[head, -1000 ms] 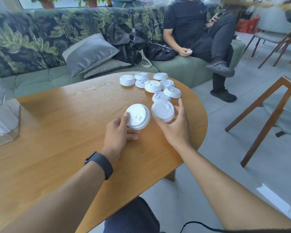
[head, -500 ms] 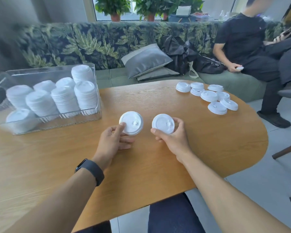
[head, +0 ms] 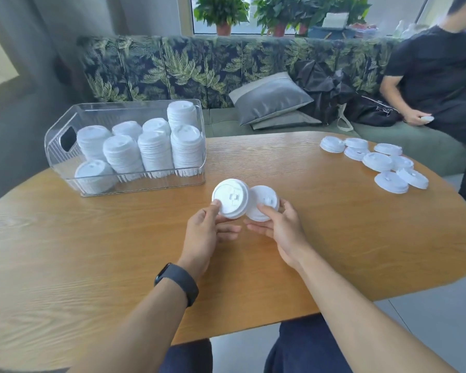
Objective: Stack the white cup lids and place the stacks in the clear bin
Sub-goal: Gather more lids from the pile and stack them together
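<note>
Now the left hand [head: 203, 232] pinches one white lid [head: 229, 197] in its fingers while the right hand [head: 281, 230] grips another lid [head: 264, 201], edges touching above the bench [head: 92, 251].

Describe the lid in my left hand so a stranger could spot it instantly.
On the wooden table, just right of the clear bin, two hands meet. The left hand, above a black wristband, holds a white cup lid; it overlaps the right hand's lid.

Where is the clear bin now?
In the head view the clear bin stands on the table's far left, full of lid stacks, just left of and beyond the left hand.
</note>
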The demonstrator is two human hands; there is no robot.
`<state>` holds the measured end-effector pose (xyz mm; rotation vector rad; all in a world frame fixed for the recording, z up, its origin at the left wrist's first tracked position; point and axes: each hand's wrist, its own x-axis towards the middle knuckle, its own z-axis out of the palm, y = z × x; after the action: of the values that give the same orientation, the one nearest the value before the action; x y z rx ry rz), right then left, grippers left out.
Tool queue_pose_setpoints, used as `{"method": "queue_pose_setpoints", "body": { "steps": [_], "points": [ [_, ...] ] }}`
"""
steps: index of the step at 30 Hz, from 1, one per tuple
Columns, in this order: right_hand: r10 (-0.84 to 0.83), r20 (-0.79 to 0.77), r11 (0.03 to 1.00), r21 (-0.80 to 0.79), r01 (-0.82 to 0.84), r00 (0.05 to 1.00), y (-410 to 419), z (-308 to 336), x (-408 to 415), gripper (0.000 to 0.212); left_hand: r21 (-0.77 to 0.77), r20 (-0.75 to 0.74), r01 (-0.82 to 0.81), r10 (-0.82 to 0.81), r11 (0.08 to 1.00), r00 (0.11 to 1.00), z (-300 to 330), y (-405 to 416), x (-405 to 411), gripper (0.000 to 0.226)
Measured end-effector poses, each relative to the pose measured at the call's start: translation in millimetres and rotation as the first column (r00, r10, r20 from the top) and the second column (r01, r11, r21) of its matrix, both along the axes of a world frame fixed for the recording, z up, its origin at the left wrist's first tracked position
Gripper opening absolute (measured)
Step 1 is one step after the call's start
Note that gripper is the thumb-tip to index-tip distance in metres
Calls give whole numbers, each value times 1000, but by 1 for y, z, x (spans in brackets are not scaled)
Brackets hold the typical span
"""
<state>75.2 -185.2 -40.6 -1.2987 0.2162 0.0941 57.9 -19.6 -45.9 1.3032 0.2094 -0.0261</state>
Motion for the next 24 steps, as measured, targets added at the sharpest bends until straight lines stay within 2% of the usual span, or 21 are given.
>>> {"method": "queue_pose_setpoints", "body": {
  "steps": [3,7,11,19,24],
  "points": [
    [42,15,999,0,-42,999,-3,0,0,23,62,0,-14,14,998,1000,-2,-4,0,41],
    [66,38,997,38,-67,997,-6,-5,1,22,108,1,-52,52,993,999,-5,-8,1,41],
    [81,43,992,92,-85,996,-11,-6,1,12,143,18,-56,54,988,998,-4,-9,0,40],
    [73,48,992,101,-78,996,-9,-12,4,20,182,34,-58,52,982,998,-5,-12,-3,36],
    [140,29,980,140,-142,990,-11,-9,2,29,184,29,-54,50,981,998,-5,-15,-3,37]
  ]
}}
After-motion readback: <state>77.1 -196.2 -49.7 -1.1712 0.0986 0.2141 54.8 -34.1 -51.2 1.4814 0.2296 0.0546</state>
